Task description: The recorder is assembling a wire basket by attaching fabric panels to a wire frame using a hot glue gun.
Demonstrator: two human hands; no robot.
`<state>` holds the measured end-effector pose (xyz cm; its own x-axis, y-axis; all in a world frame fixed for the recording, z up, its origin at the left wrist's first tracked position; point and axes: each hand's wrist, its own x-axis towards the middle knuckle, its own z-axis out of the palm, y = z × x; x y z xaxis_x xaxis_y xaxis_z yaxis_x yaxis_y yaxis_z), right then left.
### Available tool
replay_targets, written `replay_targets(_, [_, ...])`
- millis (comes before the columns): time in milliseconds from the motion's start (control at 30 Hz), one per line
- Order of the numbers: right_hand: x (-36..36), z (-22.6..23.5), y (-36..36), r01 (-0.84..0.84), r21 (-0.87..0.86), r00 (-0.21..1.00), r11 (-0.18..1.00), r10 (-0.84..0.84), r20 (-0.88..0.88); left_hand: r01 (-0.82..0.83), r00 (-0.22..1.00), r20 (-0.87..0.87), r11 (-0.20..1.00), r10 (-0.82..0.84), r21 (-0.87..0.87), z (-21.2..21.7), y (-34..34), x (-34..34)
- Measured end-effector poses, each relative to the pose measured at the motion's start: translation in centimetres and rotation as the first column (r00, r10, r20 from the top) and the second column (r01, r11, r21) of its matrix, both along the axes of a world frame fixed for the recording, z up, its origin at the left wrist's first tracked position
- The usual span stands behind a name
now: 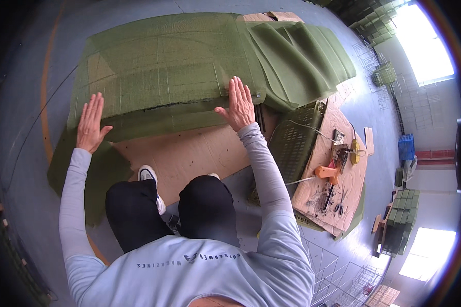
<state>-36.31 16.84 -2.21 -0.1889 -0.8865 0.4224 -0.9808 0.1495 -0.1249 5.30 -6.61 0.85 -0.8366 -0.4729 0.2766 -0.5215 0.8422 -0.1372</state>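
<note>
In front of me lies a large sheet of green mesh fabric [153,66], through which a wire grid faintly shows. My left hand [91,123] is flat with fingers stretched out at the mesh's near left side. At its near right corner my right hand [238,105] is open too, palm down and thumb apart. Neither hand holds anything. A dark line runs along the near edge between them, and a strip of mesh hangs beyond it toward me. Whether the palms press on the fabric or hover just over it, I cannot tell.
Brown cardboard [184,158] covers the floor before my knees. More green mesh [302,61] lies folded at the right. A green crate [297,138] stands beside a cardboard-topped surface bearing an orange glue gun [328,174], scissors [339,207] and a yellow-cased item [355,152]. Wire frames [338,271] stand nearby.
</note>
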Motion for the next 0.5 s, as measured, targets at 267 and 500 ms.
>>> replay_targets(267, [1.1,-0.1,0.0,0.039,0.026,0.999,0.999,-0.039,-0.006,-0.041,0.999,0.002,0.999,0.041,0.013,-1.4,0.3,0.8])
replay_targets(500, [-0.3,0.9,-0.3,-0.04,0.073,0.997,0.997,0.045,-0.056,0.085,0.994,-0.065,0.996,-0.084,0.021,0.1,3.7,-7.8])
